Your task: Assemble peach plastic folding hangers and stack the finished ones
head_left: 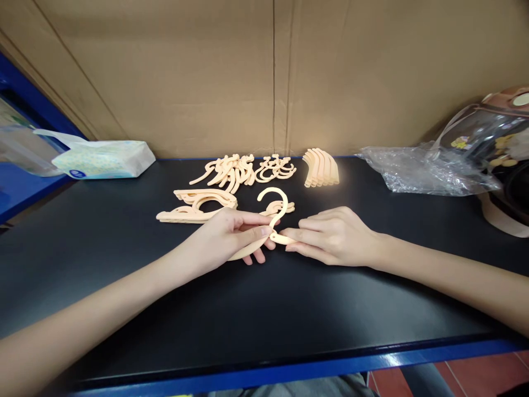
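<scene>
My left hand point(231, 237) pinches a cream plastic hanger hook point(280, 203) near its base, the curve standing upright. A long curved hanger arm point(250, 249) lies under the same fingers and meets the hook at its foot. My right hand point(334, 238) is closed on a second, short-looking hanger arm point(283, 239), whose holed end touches the hook's base. The rest of that arm is hidden by my fingers. Just behind my hands lie flat folded hangers point(185, 215) on the left and a small cream piece point(285, 207) partly covered by the hook.
Along the back of the black table point(264, 314) lie a pile of hanger arms point(231, 170), several loose hooks point(275, 168) and a row of stacked curved pieces point(321, 168). A tissue pack point(107, 160) sits back left. Clear plastic wrap point(430, 170) and a transparent bag point(491, 132) stand right.
</scene>
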### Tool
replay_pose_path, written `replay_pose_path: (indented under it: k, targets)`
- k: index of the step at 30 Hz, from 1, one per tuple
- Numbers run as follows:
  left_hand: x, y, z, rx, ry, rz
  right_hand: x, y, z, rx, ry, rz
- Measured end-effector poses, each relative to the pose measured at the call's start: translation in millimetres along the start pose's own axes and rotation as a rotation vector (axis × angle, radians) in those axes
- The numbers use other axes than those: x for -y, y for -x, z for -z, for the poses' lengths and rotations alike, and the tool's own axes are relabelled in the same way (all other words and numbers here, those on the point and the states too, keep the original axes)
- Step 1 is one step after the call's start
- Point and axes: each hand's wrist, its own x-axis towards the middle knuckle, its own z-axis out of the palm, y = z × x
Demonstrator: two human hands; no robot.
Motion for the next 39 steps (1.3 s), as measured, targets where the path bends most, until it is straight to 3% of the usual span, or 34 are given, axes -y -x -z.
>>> replay_pose_path:
  k: [16, 35, 39]
  targets:
    - [-8.5, 3.1, -2.6, -0.015, -0.242, -0.080, -1.0, 0.3, 0.5, 0.057, -0.068, -0.046]
    - [-6.9, 1.5, -4.7, -0.002, -0.286, -0.090, -2.3, 0.4, 0.8, 0.044, -0.048, -0.026]
    - [-7.0, 3.0, -5.3, 0.002, -0.384, -0.117, -3.4, -0.4, -0.6, 0.049, -0.074, -0.017]
